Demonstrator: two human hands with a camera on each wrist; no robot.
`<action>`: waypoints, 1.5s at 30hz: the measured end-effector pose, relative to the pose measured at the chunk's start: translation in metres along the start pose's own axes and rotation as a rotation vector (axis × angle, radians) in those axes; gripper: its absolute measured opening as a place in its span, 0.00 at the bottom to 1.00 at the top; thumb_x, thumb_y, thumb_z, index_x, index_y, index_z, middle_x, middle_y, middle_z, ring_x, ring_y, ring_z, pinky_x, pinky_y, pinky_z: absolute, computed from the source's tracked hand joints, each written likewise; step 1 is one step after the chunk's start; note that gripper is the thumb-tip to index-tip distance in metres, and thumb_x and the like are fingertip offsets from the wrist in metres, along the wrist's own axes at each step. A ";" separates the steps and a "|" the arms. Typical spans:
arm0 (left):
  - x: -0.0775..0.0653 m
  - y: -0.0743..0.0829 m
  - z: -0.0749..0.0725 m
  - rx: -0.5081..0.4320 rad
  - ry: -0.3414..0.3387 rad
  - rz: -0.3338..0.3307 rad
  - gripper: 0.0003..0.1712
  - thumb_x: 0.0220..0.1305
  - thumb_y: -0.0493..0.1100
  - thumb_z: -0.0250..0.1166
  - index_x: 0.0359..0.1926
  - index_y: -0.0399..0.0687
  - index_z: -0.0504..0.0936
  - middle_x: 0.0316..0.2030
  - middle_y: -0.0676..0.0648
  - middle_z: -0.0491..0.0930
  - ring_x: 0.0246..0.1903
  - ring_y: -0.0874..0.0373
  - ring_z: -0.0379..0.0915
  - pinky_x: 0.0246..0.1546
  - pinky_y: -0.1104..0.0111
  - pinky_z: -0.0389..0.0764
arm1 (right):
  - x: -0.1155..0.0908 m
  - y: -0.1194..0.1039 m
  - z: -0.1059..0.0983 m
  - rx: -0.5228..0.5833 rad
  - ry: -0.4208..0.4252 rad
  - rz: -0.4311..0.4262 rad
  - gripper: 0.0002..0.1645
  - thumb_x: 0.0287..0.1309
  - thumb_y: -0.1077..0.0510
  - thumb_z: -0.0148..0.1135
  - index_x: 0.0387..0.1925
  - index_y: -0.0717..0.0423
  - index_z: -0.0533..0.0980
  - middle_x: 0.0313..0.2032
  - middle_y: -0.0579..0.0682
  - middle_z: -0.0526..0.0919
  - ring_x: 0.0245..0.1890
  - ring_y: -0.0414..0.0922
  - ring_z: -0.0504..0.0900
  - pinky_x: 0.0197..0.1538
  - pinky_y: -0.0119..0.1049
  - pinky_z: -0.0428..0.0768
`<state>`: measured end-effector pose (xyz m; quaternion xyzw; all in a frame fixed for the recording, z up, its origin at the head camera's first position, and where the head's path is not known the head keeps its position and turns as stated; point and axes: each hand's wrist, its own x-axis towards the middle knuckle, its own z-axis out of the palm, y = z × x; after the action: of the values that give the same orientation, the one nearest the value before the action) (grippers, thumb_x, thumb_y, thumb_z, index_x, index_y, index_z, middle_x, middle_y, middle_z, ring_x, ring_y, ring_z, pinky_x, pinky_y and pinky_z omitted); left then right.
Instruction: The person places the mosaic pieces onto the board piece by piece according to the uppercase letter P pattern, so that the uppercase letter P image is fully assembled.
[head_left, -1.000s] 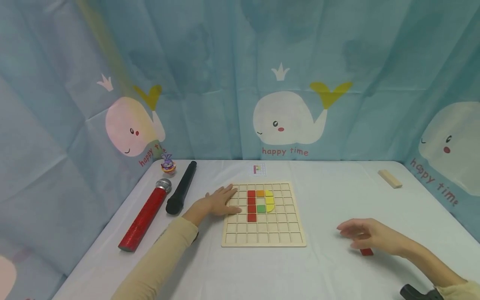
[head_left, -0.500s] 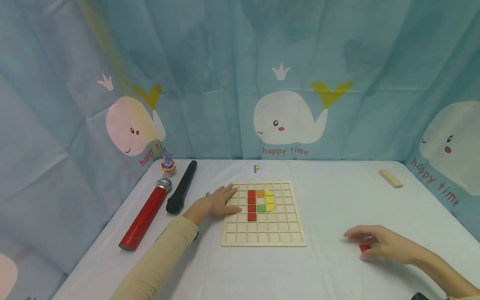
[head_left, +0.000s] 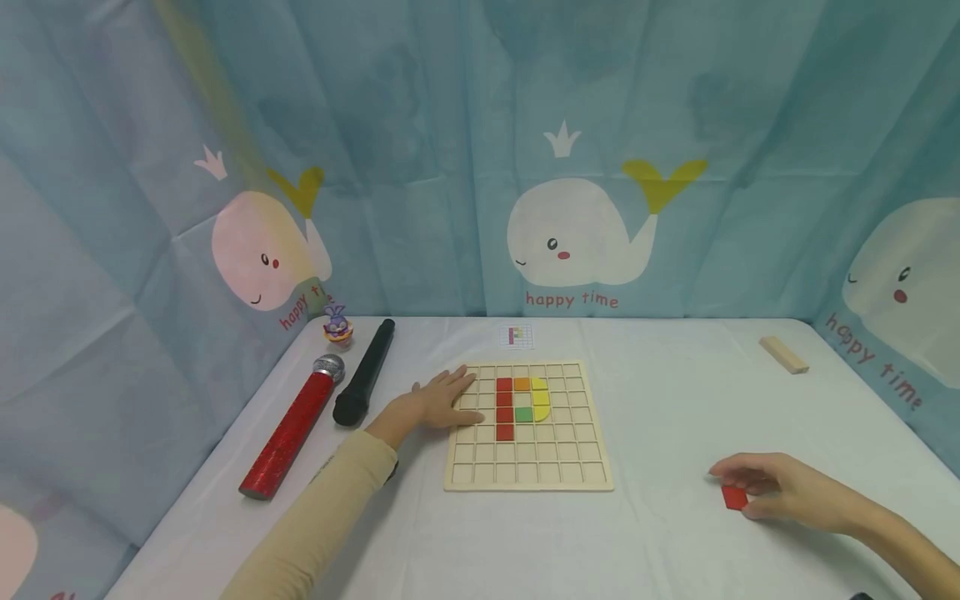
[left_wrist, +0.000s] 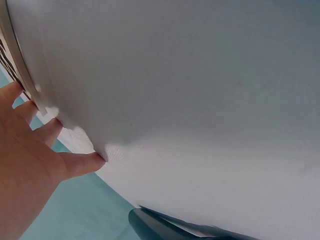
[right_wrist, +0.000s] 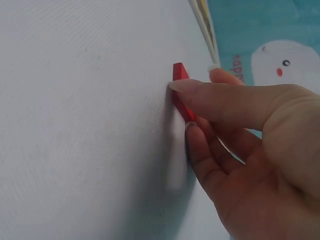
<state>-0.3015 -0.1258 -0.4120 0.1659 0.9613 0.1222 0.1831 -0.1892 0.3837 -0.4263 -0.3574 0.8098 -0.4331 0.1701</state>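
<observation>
A wooden grid board (head_left: 527, 474) lies flat on the white table, with my left hand (head_left: 435, 402) spread over its left edge. In its cells sit a column of red tiles (head_left: 505, 415), an orange tile (head_left: 522, 384), a green tile (head_left: 523, 414) and yellow pieces (head_left: 542, 399) with rounded corners. Off to the right of the board, my right hand (head_left: 795, 492) holds a loose red tile (head_left: 735, 497) between thumb and fingers. Close up in the right wrist view, this tile (right_wrist: 179, 71) stands on edge against the cloth, partly covered by the thumb.
To the left lie a red microphone (head_left: 288, 433) and a black microphone (head_left: 365, 375), near a small purple rabbit figure (head_left: 337, 325). Behind the board is a small pattern card (head_left: 517, 337). A pale wooden block (head_left: 783, 355) lies at the back right.
My right hand has drawn back to the right and lower, and its fingers now close around the red tile. The left hand stays in place on the board.
</observation>
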 end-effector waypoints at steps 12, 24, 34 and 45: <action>0.000 -0.002 0.000 -0.009 -0.003 -0.004 0.50 0.61 0.69 0.56 0.75 0.52 0.49 0.74 0.47 0.42 0.72 0.44 0.37 0.62 0.35 0.42 | 0.001 -0.004 -0.001 -0.037 -0.005 0.004 0.27 0.57 0.68 0.63 0.59 0.63 0.71 0.45 0.49 0.80 0.42 0.38 0.77 0.43 0.26 0.77; 0.001 -0.003 0.001 -0.014 0.002 -0.006 0.51 0.60 0.70 0.56 0.75 0.53 0.49 0.74 0.47 0.42 0.72 0.45 0.36 0.62 0.35 0.42 | 0.003 -0.002 0.000 -0.089 0.038 0.016 0.25 0.55 0.67 0.65 0.56 0.61 0.74 0.39 0.46 0.78 0.38 0.37 0.73 0.38 0.26 0.75; 0.000 -0.002 0.000 -0.004 0.007 -0.003 0.50 0.60 0.70 0.56 0.75 0.53 0.49 0.74 0.48 0.42 0.72 0.45 0.36 0.62 0.35 0.42 | 0.009 -0.007 0.000 -0.138 0.082 0.181 0.11 0.59 0.61 0.64 0.43 0.59 0.79 0.40 0.44 0.82 0.38 0.33 0.77 0.38 0.26 0.78; -0.001 -0.001 0.001 -0.003 0.009 0.002 0.50 0.60 0.70 0.55 0.75 0.53 0.49 0.74 0.48 0.42 0.72 0.45 0.37 0.62 0.35 0.42 | 0.016 -0.018 0.002 -0.065 0.220 0.356 0.17 0.60 0.58 0.64 0.45 0.67 0.77 0.33 0.49 0.84 0.27 0.39 0.79 0.27 0.33 0.77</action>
<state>-0.3008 -0.1266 -0.4127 0.1660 0.9618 0.1244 0.1788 -0.1911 0.3647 -0.4120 -0.1646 0.8874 -0.4062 0.1430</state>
